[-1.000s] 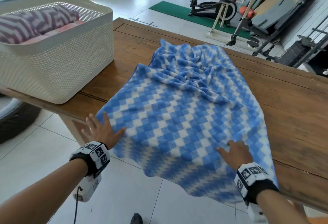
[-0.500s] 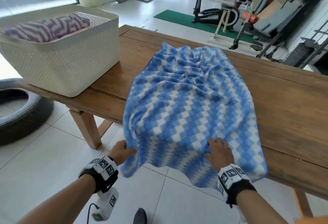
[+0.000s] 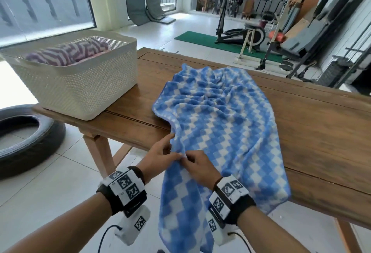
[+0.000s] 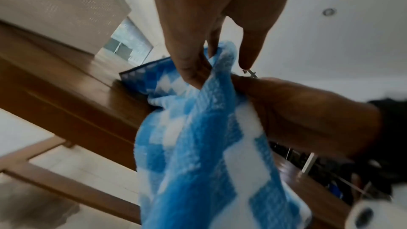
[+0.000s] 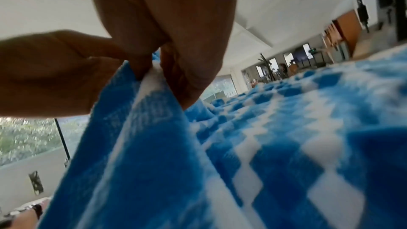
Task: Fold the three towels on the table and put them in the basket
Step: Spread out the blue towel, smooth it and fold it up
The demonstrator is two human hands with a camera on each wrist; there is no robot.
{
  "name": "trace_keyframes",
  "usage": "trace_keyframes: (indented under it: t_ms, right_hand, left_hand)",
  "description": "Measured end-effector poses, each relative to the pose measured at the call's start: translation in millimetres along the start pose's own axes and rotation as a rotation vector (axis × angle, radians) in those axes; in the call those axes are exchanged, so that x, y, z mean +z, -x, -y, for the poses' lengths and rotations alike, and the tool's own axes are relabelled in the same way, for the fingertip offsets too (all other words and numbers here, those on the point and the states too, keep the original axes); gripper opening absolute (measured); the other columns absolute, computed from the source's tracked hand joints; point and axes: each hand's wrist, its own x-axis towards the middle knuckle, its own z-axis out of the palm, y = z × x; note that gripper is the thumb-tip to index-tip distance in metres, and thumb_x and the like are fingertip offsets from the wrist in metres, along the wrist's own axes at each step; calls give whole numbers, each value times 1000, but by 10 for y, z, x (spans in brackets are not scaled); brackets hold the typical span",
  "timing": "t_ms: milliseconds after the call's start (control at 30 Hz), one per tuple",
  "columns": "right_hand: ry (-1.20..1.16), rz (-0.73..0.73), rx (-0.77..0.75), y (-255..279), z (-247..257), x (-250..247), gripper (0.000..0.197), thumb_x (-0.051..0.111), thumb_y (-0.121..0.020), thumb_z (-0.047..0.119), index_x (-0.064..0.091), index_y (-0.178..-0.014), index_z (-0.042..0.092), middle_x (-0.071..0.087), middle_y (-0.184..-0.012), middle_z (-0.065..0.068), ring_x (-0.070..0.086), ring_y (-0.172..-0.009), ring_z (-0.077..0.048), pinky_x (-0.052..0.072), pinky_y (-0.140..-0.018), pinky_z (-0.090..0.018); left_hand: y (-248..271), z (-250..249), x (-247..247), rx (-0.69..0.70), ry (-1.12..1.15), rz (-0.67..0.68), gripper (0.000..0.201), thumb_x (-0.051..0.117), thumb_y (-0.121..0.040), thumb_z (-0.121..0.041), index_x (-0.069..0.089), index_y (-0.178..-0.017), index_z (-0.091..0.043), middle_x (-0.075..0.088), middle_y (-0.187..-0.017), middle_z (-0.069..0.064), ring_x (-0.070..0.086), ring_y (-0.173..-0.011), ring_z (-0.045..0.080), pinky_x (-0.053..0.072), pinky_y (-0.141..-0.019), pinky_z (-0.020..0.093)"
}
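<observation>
Both sets of fingers are pinching the same bunched fold of the blue-and-white towel at the near edge of the table. My left hand grips it from the 9 o'clock side, thumb and forefinger clamped on the cloth while another finger sticks out straight (the left wrist view shows this plainly). My right hand pinches the fold from the 3 o'clock side, its fingertips touching those of the left. From the pinch, part of the towel hangs down past the table edge toward 6 o'clock; the rest lies rumpled on the wood, spreading toward 12 and 1 o'clock. At 10 o'clock the white basket stands on the table's left end, well apart from the towel, with a folded purple-and-white towel inside it. A black tyre lies on the floor at 9 o'clock.
</observation>
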Motion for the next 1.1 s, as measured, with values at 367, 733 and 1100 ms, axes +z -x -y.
trace_keyframes:
  t_ms: [367, 733, 1100]
  right_hand:
    - [-191, 45, 88, 82, 248, -548, 43, 65, -88, 33, 56, -125, 14, 66, -109, -1, 64, -98, -11, 52, -90, -27]
    - [-163, -195, 104, 262, 288, -698, 16, 52, -97, 16, 53, -82, 14, 54, -70, -2, 45, -62, -14, 37, -58, -27]
    - [-152, -333, 77, 60, 777, -1051, 16, 44, -98, 9, 55, -90, 17, 54, -82, -17, 49, -65, -24, 41, -61, -34]
  left_hand:
    - [33, -410, 110, -58, 62, -33, 22, 45, -98, -5, 50, -119, 0, 63, -97, 17, 64, -76, 24, 57, -58, 27]
    - [-302, -761, 38, -5, 40, -174, 66, 78, -65, -39, 50, -118, -13, 66, -112, 11, 67, -100, 25, 54, -87, 50]
    - [-52, -854, 259, 208, -563, 24, 74, 78, -75, -24, 39, -138, -33, 39, -124, -6, 42, -114, 9, 35, -95, 19]
